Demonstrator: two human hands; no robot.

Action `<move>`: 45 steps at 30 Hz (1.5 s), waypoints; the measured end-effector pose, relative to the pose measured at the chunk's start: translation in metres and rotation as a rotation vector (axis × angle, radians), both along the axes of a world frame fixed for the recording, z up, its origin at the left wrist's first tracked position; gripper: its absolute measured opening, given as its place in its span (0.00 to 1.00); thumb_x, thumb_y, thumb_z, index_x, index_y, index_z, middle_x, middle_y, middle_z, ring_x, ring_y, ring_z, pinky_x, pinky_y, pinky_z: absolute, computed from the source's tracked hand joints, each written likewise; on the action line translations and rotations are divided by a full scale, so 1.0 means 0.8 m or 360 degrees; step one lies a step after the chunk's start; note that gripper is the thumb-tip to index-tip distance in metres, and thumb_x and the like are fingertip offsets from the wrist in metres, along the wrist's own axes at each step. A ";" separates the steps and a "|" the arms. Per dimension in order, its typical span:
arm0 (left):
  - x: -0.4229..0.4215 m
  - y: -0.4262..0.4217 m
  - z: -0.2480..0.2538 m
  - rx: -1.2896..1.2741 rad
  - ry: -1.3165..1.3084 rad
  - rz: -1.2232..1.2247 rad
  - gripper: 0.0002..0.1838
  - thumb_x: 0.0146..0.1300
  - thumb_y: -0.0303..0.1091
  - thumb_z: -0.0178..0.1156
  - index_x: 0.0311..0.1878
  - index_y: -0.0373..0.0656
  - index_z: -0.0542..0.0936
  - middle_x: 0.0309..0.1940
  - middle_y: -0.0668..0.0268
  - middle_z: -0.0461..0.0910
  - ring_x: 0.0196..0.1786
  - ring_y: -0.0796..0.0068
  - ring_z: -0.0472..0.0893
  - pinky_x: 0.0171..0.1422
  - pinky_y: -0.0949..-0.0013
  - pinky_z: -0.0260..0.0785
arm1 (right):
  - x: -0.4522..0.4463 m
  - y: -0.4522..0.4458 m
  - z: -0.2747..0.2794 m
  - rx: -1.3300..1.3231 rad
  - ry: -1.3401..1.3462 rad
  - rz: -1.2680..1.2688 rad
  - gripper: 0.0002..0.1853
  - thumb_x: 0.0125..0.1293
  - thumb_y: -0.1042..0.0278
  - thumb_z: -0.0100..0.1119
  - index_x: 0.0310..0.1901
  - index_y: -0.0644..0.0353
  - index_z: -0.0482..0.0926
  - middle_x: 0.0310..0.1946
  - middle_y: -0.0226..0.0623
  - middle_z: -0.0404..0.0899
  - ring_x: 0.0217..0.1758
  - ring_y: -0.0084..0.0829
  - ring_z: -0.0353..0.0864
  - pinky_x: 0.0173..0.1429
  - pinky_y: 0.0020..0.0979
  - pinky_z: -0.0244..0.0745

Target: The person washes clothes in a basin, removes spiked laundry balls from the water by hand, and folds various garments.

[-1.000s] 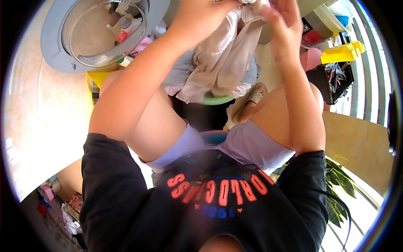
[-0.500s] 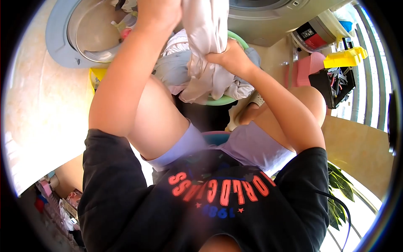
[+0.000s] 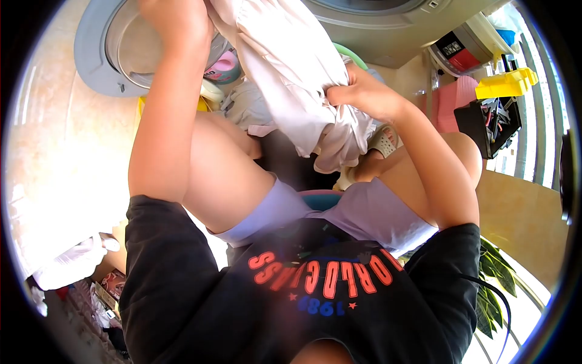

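Observation:
A pale, silky garment (image 3: 285, 67) is stretched between my hands, its lower folds bunched and hanging over the laundry below. My right hand (image 3: 367, 94) is closed around its right side, thumb pressed on the cloth. At the top edge, my left hand (image 3: 176, 21) is closed at the garment's upper left end; its fingertips are partly cut off by the frame. Beneath lie grey and white clothes (image 3: 245, 106) by a green basin (image 3: 350, 56), whose rim is mostly covered.
An open washer door (image 3: 91, 60) stands at upper left, and another machine's front (image 3: 388, 30) at upper right. A pink and teal bottle (image 3: 224, 67) stands behind the laundry. To the right are a paint bucket (image 3: 461, 51), a pink container (image 3: 454, 100) and a black toolbox (image 3: 494, 124) with a yellow tray.
My left hand has moved left, and my right hand slightly right and down. Between them the garment has spread from a bunched strip into a wider slanting sheet, lifting off the basin's front rim.

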State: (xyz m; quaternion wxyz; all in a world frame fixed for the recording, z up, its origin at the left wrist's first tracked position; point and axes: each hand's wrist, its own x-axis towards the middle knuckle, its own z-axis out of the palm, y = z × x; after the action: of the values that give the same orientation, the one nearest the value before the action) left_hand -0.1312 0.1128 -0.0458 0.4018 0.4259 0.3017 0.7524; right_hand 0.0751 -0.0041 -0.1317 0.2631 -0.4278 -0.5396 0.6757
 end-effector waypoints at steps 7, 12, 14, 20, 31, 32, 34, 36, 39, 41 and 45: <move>0.008 -0.018 -0.047 0.0610 0.0884 -0.0342 0.24 0.61 0.23 0.58 0.61 0.35 0.70 0.54 0.61 0.77 0.57 0.70 0.76 0.63 0.69 0.66 | 0.005 -0.015 0.007 0.0057 -0.0030 -0.0337 0.13 0.58 0.64 0.57 0.38 0.65 0.82 0.31 0.31 0.79 0.36 0.22 0.75 0.43 0.26 0.69; 0.021 -0.076 -0.049 0.0716 0.1569 -0.0809 0.32 0.57 0.33 0.65 0.65 0.36 0.68 0.56 0.60 0.76 0.58 0.72 0.76 0.63 0.68 0.67 | 0.013 -0.015 0.008 0.0095 0.0220 -0.0484 0.18 0.58 0.66 0.59 0.50 0.64 0.78 0.40 0.32 0.80 0.45 0.24 0.77 0.51 0.27 0.72; 0.026 -0.063 -0.078 0.0763 0.1557 -0.1156 0.55 0.44 0.47 0.81 0.71 0.38 0.58 0.65 0.54 0.68 0.66 0.65 0.72 0.67 0.64 0.66 | 0.016 -0.023 0.021 0.0072 0.0361 -0.0615 0.20 0.59 0.67 0.58 0.53 0.64 0.77 0.44 0.35 0.81 0.48 0.27 0.79 0.55 0.29 0.74; 0.027 -0.071 -0.074 0.0610 0.2039 -0.1080 0.52 0.41 0.41 0.80 0.69 0.40 0.61 0.60 0.51 0.73 0.62 0.53 0.75 0.63 0.59 0.70 | 0.021 -0.022 0.027 -0.0311 0.0613 -0.0622 0.12 0.59 0.71 0.56 0.43 0.65 0.81 0.40 0.34 0.81 0.43 0.25 0.79 0.49 0.28 0.73; 0.046 -0.055 -0.112 0.0021 0.1742 -0.0833 0.41 0.46 0.29 0.71 0.66 0.38 0.68 0.47 0.56 0.83 0.50 0.62 0.83 0.56 0.64 0.72 | 0.030 -0.025 0.024 -0.0094 0.0788 -0.0603 0.14 0.59 0.80 0.54 0.47 0.67 0.79 0.42 0.36 0.81 0.46 0.28 0.80 0.53 0.30 0.74; 0.049 -0.056 -0.114 -0.0116 0.1598 -0.0817 0.34 0.48 0.28 0.69 0.62 0.37 0.72 0.44 0.59 0.84 0.48 0.67 0.82 0.56 0.66 0.72 | 0.034 -0.022 0.023 -0.0073 0.0744 -0.0619 0.14 0.60 0.80 0.54 0.48 0.68 0.79 0.42 0.36 0.81 0.45 0.27 0.80 0.52 0.29 0.74; 0.054 -0.055 -0.119 -0.0168 0.1476 -0.0775 0.26 0.52 0.26 0.65 0.57 0.37 0.77 0.42 0.63 0.84 0.46 0.73 0.82 0.55 0.69 0.72 | 0.040 -0.019 0.021 -0.0029 0.0658 -0.0659 0.14 0.61 0.79 0.54 0.49 0.68 0.79 0.42 0.37 0.81 0.44 0.26 0.80 0.50 0.27 0.73; 0.055 -0.048 -0.123 -0.0062 0.1504 -0.0735 0.24 0.53 0.27 0.64 0.56 0.37 0.77 0.42 0.64 0.84 0.45 0.74 0.82 0.53 0.70 0.72 | 0.037 -0.017 0.019 0.0113 0.0487 -0.0878 0.13 0.62 0.77 0.57 0.49 0.69 0.79 0.40 0.36 0.81 0.43 0.25 0.79 0.49 0.27 0.73; 0.053 -0.035 -0.128 -0.0111 0.1411 -0.0755 0.23 0.53 0.27 0.64 0.56 0.37 0.77 0.41 0.64 0.84 0.44 0.74 0.82 0.51 0.70 0.72 | 0.052 -0.009 0.011 0.0461 -0.0123 -0.1054 0.14 0.63 0.71 0.63 0.48 0.69 0.80 0.39 0.34 0.81 0.42 0.24 0.78 0.50 0.28 0.74; 0.050 -0.025 -0.132 -0.0270 0.1208 -0.0831 0.23 0.54 0.27 0.64 0.55 0.37 0.77 0.39 0.64 0.84 0.44 0.74 0.82 0.51 0.70 0.72 | 0.059 -0.005 0.006 0.0746 -0.0325 -0.1131 0.15 0.63 0.69 0.64 0.48 0.68 0.80 0.38 0.33 0.81 0.42 0.24 0.78 0.50 0.27 0.73; 0.056 -0.026 -0.117 -0.0189 0.0935 -0.0803 0.22 0.59 0.21 0.53 0.59 0.35 0.75 0.49 0.63 0.81 0.53 0.71 0.79 0.59 0.68 0.70 | 0.053 0.000 -0.002 0.0953 -0.0514 -0.1300 0.15 0.64 0.67 0.64 0.49 0.66 0.80 0.35 0.31 0.81 0.41 0.22 0.77 0.50 0.27 0.73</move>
State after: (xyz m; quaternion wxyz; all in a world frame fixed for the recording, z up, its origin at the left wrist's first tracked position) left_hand -0.0866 0.0922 -0.1397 0.4947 0.6600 0.3328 0.4571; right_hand 0.1177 -0.0041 -0.1330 0.5289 -0.6078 -0.5321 0.2602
